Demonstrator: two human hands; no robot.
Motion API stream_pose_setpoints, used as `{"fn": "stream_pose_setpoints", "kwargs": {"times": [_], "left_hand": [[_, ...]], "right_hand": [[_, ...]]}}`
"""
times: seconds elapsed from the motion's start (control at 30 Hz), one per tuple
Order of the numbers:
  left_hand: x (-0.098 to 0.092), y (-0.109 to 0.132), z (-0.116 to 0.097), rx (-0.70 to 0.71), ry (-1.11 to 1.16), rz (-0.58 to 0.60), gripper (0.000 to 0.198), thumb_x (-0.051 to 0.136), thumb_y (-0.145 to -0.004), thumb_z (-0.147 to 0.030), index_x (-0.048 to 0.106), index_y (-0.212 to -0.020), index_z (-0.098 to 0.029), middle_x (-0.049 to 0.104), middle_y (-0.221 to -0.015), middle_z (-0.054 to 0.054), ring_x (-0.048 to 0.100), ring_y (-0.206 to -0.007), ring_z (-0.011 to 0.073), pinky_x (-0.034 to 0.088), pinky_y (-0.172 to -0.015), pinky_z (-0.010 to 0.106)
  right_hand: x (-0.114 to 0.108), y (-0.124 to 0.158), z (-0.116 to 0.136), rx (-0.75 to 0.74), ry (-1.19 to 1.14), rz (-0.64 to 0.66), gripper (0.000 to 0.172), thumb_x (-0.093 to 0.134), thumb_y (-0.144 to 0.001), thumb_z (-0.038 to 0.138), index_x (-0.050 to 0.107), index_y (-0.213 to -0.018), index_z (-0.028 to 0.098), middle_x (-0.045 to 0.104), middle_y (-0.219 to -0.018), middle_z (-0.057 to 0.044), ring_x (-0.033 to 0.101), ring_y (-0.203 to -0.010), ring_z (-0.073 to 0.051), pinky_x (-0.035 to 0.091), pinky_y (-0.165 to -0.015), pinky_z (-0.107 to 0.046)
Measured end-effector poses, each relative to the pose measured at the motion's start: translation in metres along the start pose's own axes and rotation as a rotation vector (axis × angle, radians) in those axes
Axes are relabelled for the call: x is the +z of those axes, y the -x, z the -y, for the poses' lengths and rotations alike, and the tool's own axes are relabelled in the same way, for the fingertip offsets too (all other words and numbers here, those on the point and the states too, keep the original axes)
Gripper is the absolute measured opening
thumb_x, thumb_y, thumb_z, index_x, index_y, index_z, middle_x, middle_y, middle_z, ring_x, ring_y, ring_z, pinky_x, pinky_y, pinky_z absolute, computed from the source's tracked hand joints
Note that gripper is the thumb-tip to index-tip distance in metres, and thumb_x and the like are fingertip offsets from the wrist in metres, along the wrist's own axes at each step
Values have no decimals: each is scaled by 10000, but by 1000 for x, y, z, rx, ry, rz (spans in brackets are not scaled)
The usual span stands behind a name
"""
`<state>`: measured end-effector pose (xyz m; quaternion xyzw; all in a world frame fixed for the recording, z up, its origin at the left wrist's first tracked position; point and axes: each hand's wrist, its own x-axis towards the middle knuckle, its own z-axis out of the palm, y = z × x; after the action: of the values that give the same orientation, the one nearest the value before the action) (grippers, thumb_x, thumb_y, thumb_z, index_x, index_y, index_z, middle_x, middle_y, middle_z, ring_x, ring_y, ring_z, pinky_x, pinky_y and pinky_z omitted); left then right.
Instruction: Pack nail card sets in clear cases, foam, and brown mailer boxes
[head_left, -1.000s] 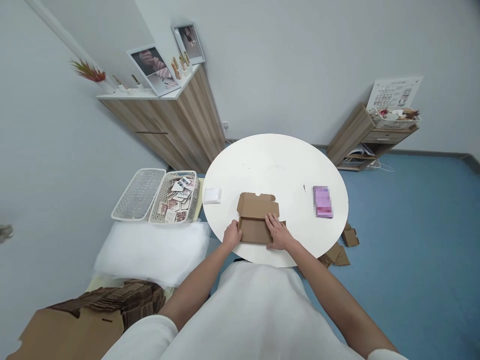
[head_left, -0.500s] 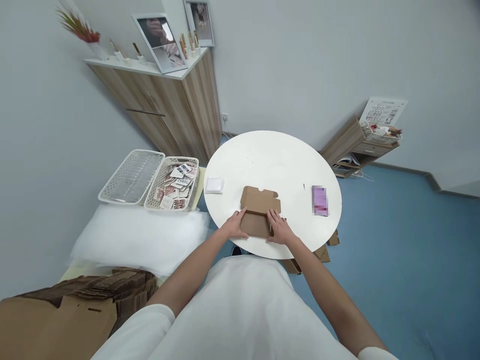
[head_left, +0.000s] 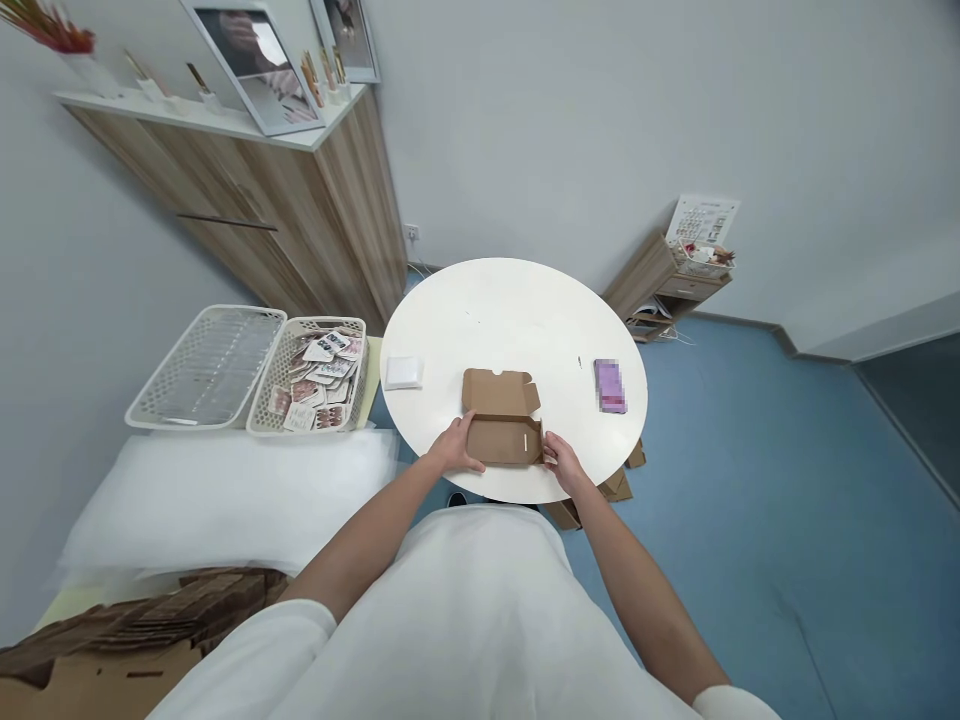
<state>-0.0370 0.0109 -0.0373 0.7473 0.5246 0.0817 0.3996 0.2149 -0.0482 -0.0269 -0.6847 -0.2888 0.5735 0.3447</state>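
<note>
A brown cardboard box (head_left: 501,420), partly folded with its lid flap lying open toward the far side, rests on the near part of a round white table (head_left: 510,320). My left hand (head_left: 454,452) grips the box's left end, fingers curled round the side wall. My right hand (head_left: 562,462) pinches the box's right end at the near corner. A small white pad (head_left: 403,372) lies at the table's left edge, and a purple packet (head_left: 610,385) lies to the right of the box.
Left of the table, an empty white basket (head_left: 206,365) and a basket of small printed packets (head_left: 315,375) sit above white foam sheets (head_left: 225,495). Flat cardboard blanks (head_left: 142,625) are stacked at lower left. More cardboard pieces (head_left: 600,490) lie on the blue floor.
My right hand slid from the top of the box to its right end. My left hand stayed at the left end. The side walls now stand up, and my head turned so the scene shifted left.
</note>
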Motion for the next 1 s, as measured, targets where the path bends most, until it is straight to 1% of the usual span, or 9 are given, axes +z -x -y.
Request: {"fn": "stream_pose_setpoints", "kwargs": {"times": [0.07, 0.13, 0.23, 0.3, 0.37, 0.47, 0.6, 0.87, 1.0], "left_hand": [[2, -2, -1, -5, -7, 8, 1216, 779, -368, -460, 126, -1361, -203, 421, -1194, 160, 469, -1071, 348, 401, -845, 414], [5, -2, -1, -10, -9, 7, 1225, 779, -363, -468, 121, -1362, -204, 433, -1179, 157, 478, -1057, 345, 407, -831, 409], [8, -1, -2, -15, -9, -7, 1236, 777, -362, -477, 109, -1367, -213, 434, -1177, 154, 472, -1067, 345, 405, -829, 400], [10, 0, -3, -34, -17, -8, 1234, 768, -377, -486, 88, -1373, -229, 438, -1169, 147, 477, -1062, 343, 410, -815, 397], [10, 2, -5, -57, -32, -1, 1229, 759, -393, -495, 66, -1377, -244, 445, -1155, 139, 488, -1046, 339, 417, -793, 395], [10, 4, -8, -69, -54, 4, 1222, 754, -401, -496, 57, -1377, -261, 447, -1155, 130, 490, -1045, 331, 417, -785, 385], [9, 5, -10, -71, -57, 21, 1209, 754, -399, -498, 74, -1372, -269, 444, -1176, 126, 482, -1060, 325, 414, -784, 365], [13, 5, -12, -74, -24, 21, 1192, 744, -451, -483, 29, -1381, -269, 427, -1183, 124, 492, -1047, 319, 410, -787, 363], [23, 9, -13, -53, 106, -49, 1200, 728, -499, -481, -45, -1384, -235, 397, -1223, 137, 458, -1093, 308, 403, -825, 375]], "right_hand": [[6, -2, 6, -2, 25, 4, 515, 493, -680, 588, 540, -1049, 233, 574, -1093, -54, 562, -829, -153, 431, -642, -250], [11, -4, 10, -19, 107, -17, 492, 536, -670, 537, 535, -1050, 225, 583, -1046, -52, 558, -778, -138, 421, -625, -244], [18, -10, 13, -74, 403, -85, 430, 569, -668, 448, 514, -1018, 205, 600, -899, -32, 553, -730, -134, 404, -602, -236], [21, -14, 12, -77, 625, -134, 321, 550, -687, 403, 506, -932, 200, 591, -793, -12, 543, -684, -134, 388, -575, -234], [24, -17, 9, -61, 754, -163, 203, 523, -705, 352, 486, -839, 203, 573, -737, -5, 528, -649, -137, 365, -551, -237], [27, -19, 3, -63, 822, -189, 99, 494, -714, 261, 443, -781, 210, 552, -723, -12, 512, -643, -149, 333, -537, -241], [30, -18, -1, -66, 882, -194, 95, 471, -721, 206, 400, -782, 220, 545, -730, -17, 514, -650, -156, 322, -531, -237], [28, -17, -1, -37, 941, -215, 79, 452, -746, 230, 395, -800, 223, 551, -725, -20, 531, -666, -163, 311, -510, -235], [22, -18, 2, -40, 905, -212, 76, 457, -753, 271, 415, -792, 221, 559, -716, -5, 537, -660, -150, 330, -521, -232]]}}
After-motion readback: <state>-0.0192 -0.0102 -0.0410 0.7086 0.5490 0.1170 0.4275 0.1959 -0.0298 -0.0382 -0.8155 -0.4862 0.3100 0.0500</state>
